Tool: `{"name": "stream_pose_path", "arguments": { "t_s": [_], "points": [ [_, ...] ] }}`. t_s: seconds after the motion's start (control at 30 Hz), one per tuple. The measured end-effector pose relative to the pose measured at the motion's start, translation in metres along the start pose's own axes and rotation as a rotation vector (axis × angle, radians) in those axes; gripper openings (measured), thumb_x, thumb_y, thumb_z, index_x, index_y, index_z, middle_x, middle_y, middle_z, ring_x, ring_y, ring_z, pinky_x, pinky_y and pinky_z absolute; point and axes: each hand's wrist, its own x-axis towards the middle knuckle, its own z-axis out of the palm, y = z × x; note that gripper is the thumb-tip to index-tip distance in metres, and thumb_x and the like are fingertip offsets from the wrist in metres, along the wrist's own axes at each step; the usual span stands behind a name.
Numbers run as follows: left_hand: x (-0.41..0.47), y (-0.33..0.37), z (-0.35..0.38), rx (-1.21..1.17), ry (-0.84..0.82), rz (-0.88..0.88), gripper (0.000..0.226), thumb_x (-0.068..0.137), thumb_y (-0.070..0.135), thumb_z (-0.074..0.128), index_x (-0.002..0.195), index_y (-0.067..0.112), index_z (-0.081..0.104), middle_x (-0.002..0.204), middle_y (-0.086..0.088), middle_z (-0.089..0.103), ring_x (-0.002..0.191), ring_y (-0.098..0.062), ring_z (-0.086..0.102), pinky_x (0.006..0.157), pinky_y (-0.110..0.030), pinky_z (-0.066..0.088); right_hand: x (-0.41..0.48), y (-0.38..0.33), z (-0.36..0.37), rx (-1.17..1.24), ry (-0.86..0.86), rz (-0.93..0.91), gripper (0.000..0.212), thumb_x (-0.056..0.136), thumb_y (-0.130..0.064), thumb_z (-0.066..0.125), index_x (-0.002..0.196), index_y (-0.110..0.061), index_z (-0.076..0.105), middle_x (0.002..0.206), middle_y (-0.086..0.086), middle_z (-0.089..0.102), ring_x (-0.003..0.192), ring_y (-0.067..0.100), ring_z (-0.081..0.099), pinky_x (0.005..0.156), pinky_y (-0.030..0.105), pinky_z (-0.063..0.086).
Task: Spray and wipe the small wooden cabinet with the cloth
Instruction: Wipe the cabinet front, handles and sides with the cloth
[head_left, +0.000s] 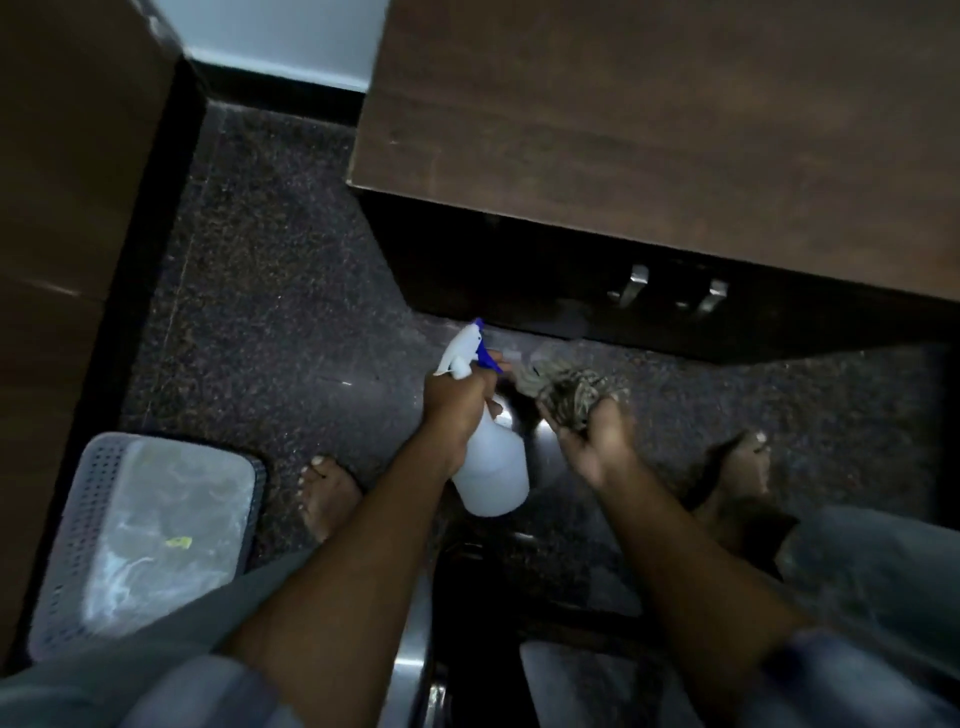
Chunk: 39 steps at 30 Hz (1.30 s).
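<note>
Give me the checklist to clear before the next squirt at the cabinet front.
1. Left hand grips the spray bottle at its neck: ok.
2. Nozzle points towards the cabinet front: ok.
3. Right hand holds the cloth, bunched and ready: ok.
4. Cloth sits beside the bottle, not in front of the nozzle: ok.
5. Liquid left in the bottle: cannot tell, white plastic hides it.
6. Cabinet doors fully closed: cannot tell, front too dark.

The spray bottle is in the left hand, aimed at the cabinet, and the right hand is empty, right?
No: the head view shows the right hand holding a bunched cloth. The left hand does grip the spray bottle, aimed at the cabinet.
</note>
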Motion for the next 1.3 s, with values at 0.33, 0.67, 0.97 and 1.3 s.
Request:
{"name": "stream_pose_path", "arguments": {
  "t_s": [0.33,0.67,0.97,1.3],
  "points": [
    [0.001,0.006,-0.003,0.358,-0.180,-0.050,0.054,0.077,-0.004,0.059,0.128,0.011,0.068,0.061,-0.003,0.069,0.044,-0.012,0.056,0.047,-0.024,0.047,-0.018,0.004,0.034,0.373,-0.052,-0.039,0.040,0.103,-0.007,0.034,0.134,0.009,0.054,0.123,0.030,0.061,0.092,0.038,0.064,0.065,0.042,0.060],
    [0.003,0.003,-0.003,0.189,-0.011,-0.024,0.033,0.068,0.008,0.063,0.098,0.016,0.076,0.064,0.000,0.072,0.056,-0.015,0.064,0.050,-0.026,0.053,0.014,-0.047,0.113,0.346,0.087,0.002,0.035,0.108,-0.036,0.025,0.077,-0.032,0.041,0.078,-0.006,0.041,0.068,0.008,0.041,0.066,0.018,0.035],
    [0.014,0.005,-0.003,0.219,0.003,-0.022,0.040,0.079,-0.003,0.063,0.119,0.000,0.070,0.059,0.000,0.068,0.053,-0.014,0.064,0.050,-0.025,0.053,0.018,-0.056,0.095,0.475,0.073,-0.034,0.048,0.113,-0.019,0.021,0.155,0.001,0.027,0.159,0.026,0.029,0.143,0.036,0.034,0.093,0.015,0.034],
    [0.017,0.001,0.013,0.209,-0.162,-0.136,0.036,0.086,-0.007,0.054,0.104,0.018,0.074,0.088,0.002,0.082,0.072,-0.010,0.070,0.052,-0.022,0.053,0.067,-0.068,0.062,0.579,-0.067,-0.125,0.065,0.104,-0.049,0.018,0.152,-0.014,0.044,0.155,0.012,0.044,0.145,0.033,0.039,0.124,0.047,0.023]
  ]
}}
